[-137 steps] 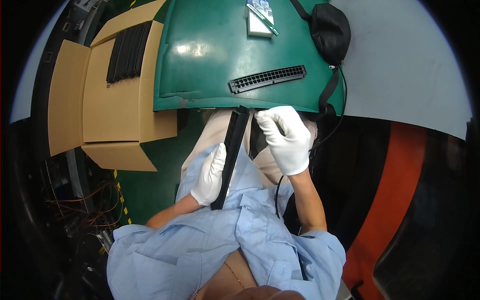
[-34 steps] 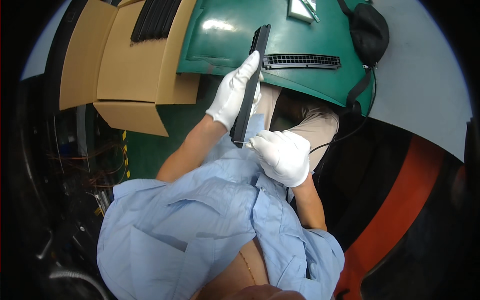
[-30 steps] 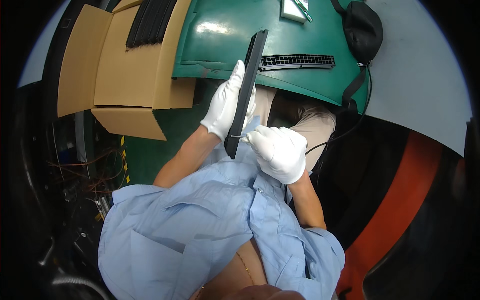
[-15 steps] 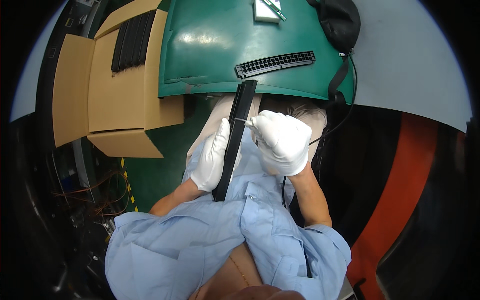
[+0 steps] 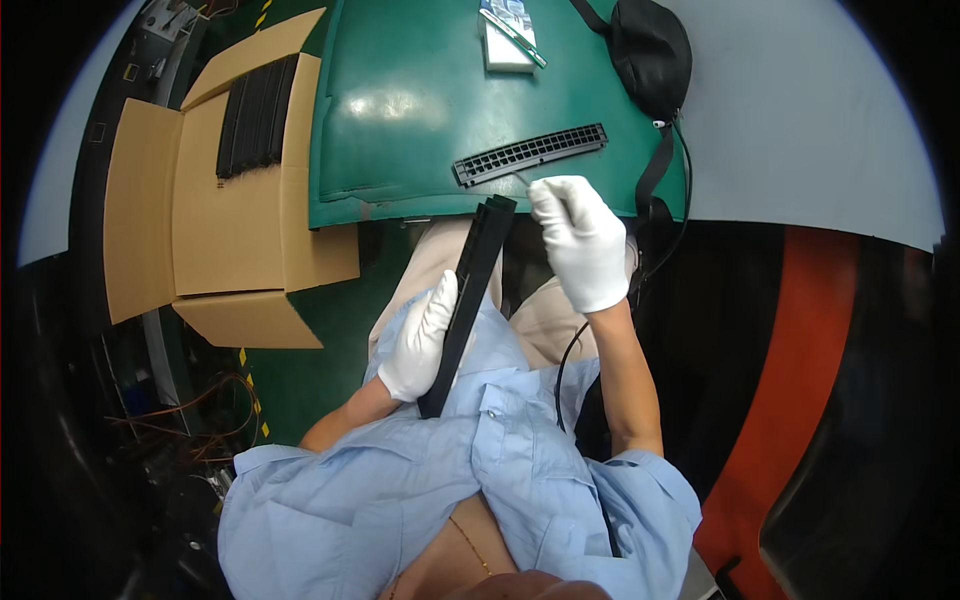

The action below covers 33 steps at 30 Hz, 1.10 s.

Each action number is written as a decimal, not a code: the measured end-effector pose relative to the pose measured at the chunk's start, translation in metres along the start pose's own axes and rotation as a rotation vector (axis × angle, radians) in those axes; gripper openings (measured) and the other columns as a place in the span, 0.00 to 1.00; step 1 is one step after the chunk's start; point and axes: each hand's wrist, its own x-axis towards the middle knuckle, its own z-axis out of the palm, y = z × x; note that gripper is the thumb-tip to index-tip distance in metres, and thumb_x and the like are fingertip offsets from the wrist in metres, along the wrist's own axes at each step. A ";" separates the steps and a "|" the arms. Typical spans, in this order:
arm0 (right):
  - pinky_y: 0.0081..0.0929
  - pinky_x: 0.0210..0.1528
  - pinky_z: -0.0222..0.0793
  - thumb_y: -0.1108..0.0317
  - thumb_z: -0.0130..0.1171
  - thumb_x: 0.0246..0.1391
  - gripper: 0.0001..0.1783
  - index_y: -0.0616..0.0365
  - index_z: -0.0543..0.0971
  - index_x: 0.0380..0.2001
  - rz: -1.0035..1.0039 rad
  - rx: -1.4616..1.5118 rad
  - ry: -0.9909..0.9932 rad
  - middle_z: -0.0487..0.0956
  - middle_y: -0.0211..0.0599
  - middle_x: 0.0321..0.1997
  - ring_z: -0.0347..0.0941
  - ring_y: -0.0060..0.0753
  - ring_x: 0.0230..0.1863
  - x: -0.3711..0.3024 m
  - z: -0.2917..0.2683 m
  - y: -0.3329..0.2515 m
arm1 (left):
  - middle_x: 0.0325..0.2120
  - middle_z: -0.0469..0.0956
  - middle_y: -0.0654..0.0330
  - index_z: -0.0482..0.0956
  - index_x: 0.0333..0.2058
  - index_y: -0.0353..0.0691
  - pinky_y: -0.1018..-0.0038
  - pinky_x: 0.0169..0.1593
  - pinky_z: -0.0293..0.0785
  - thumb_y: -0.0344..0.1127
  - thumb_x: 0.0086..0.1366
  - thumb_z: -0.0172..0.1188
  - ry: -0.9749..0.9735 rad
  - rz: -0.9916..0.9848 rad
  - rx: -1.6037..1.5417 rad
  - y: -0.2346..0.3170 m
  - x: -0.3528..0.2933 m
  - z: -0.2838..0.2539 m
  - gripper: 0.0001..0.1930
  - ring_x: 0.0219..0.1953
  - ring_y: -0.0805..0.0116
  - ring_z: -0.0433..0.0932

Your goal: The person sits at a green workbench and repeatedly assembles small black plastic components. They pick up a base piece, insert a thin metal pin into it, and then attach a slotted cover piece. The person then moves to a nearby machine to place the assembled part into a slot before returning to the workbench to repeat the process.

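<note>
My left hand [image 5: 421,343], in a white glove, grips a long black plastic strip [image 5: 470,305] that stands tilted in front of my body, its lower end against my blue shirt. The thumb lies along the strip's left side. Up and to the right of the strip's far end is my gloved right hand [image 5: 577,240], its fingers pinched on a thin grey tool [image 5: 521,179]. Only the tool's tip shows; the rest is inside the fist. That tip is close to a black slotted grille [image 5: 530,154] lying on the green table mat [image 5: 400,150]. I cannot tell whether they touch.
At the left an open cardboard box [image 5: 228,235] holds several black strips [image 5: 257,115]. A white box [image 5: 508,50] with a green pen-like thing [image 5: 513,38] on it sits farther back. A black pouch [image 5: 650,60] with a strap and cable lies to the right.
My right hand has moved away from the strip, forward toward the grille, with the thin tool still in its fingers. My left hand keeps its hold on the strip. The whole view has shifted slightly.
</note>
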 end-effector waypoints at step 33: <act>0.29 0.26 0.70 0.72 0.67 0.38 0.15 0.51 0.81 0.35 -0.672 -0.424 -0.412 0.81 0.29 0.30 0.77 0.33 0.25 -0.052 -0.018 -0.029 | 0.10 0.63 0.67 0.65 0.14 0.42 0.81 0.22 0.57 0.69 0.74 0.17 0.186 0.375 0.345 0.025 0.038 0.015 0.43 0.13 0.80 0.59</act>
